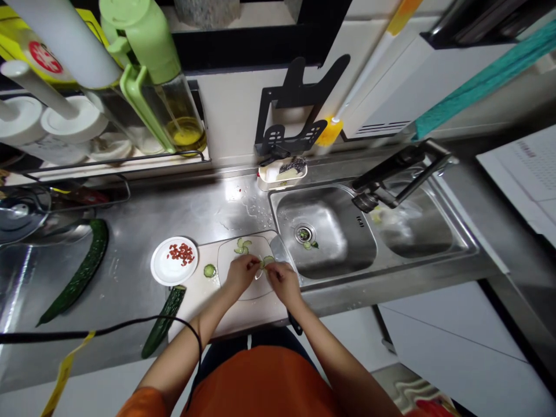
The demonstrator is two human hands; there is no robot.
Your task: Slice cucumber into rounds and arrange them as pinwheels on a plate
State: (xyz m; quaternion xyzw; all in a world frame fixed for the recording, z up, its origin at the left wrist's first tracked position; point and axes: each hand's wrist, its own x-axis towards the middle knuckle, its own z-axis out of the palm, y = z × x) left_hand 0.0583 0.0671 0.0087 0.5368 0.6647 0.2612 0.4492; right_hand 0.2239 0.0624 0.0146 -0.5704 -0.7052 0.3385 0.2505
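Orange shirt (260, 382) fills the bottom centre of the frame, with two bare forearms reaching up from it to the middle. The left hand (240, 272) and the right hand (283, 279) meet over a clear plate (230, 284) that lies on a white cutting board (204, 301). The fingertips of both hands are drawn together, pinched, as far as the small view shows, on thin cucumber slices (266, 262) between them at the plate's right edge. A cluster of about three more slices (243, 246) lies at the top of the plate, and one single slice (209, 270) sits on the board just left of it.

A small white dish (167, 269) with red bits stands beside the board's upper left corner. Two cucumbers are in view: a cut half (163, 321) on the board's left edge, and a whole one (78, 272) well apart at the left. To the right is a steel sink (434, 260) with two basins and one tap (399, 174).
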